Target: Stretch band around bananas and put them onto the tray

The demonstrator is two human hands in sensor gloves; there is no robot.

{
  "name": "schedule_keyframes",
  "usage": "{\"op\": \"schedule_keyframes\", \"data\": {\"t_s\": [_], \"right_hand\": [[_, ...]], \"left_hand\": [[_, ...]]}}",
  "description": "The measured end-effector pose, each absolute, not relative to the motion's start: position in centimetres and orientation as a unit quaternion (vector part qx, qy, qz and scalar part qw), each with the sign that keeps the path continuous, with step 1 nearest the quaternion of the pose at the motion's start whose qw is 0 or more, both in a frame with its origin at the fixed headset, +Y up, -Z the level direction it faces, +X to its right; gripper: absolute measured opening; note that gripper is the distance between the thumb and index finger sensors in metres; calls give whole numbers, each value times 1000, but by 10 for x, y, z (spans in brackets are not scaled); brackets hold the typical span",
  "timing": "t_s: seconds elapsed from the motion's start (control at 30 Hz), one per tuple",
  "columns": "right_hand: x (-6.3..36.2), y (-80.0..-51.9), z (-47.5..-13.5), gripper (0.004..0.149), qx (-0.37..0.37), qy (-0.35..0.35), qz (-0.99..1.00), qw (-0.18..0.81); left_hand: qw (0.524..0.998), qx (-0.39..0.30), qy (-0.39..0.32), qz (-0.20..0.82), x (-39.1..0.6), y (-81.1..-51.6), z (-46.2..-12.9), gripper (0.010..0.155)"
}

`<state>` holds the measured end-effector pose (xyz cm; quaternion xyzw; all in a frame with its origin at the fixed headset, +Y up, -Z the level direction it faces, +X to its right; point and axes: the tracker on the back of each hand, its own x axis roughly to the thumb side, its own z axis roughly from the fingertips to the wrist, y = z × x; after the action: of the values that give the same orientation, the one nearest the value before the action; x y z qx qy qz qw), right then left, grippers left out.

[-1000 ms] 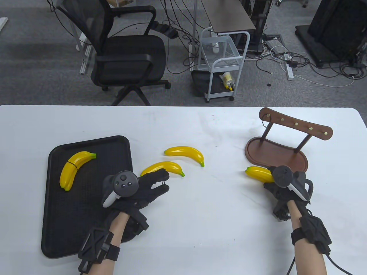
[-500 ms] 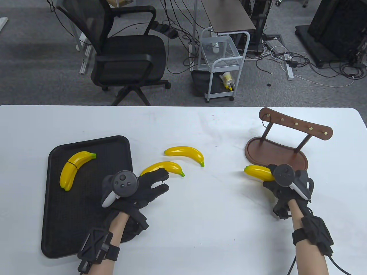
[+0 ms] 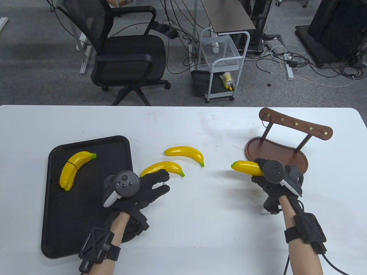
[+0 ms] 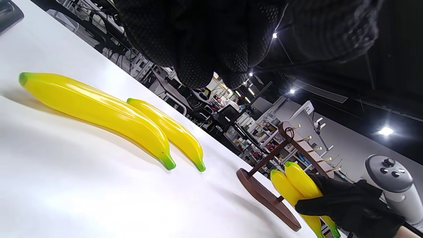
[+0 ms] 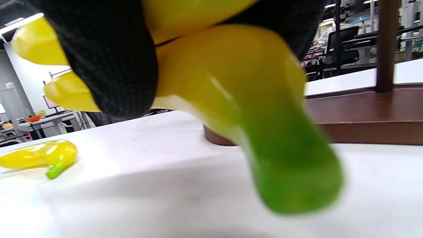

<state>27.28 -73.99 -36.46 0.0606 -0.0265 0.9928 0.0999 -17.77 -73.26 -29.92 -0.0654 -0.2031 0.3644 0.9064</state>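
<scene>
A lab or office: swivel chair (image 3: 126, 54), floor cables (image 3: 289, 61), wire cart (image 3: 222, 64).

Both hands wear black knit sensor gloves with a fine dotted weave. A dark grey tracker with a round face and small buttons, its handle white underneath, is strapped to the back of the left hand (image 3: 143, 190) and of the right hand (image 3: 268, 183). Each forearm carries a black angular module held by a black strap near the wrist. A thin black cable trails from each module toward the near edge of the table view.
</scene>
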Motion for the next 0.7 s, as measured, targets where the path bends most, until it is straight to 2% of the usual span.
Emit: {"op": "schedule_keyframes", "data": {"t_s": [0.7], "right_hand": [[183, -721, -357, 68, 160, -42, 978, 126]], "left_hand": [[898, -83, -201, 383, -174, -735, -299, 72]]}}
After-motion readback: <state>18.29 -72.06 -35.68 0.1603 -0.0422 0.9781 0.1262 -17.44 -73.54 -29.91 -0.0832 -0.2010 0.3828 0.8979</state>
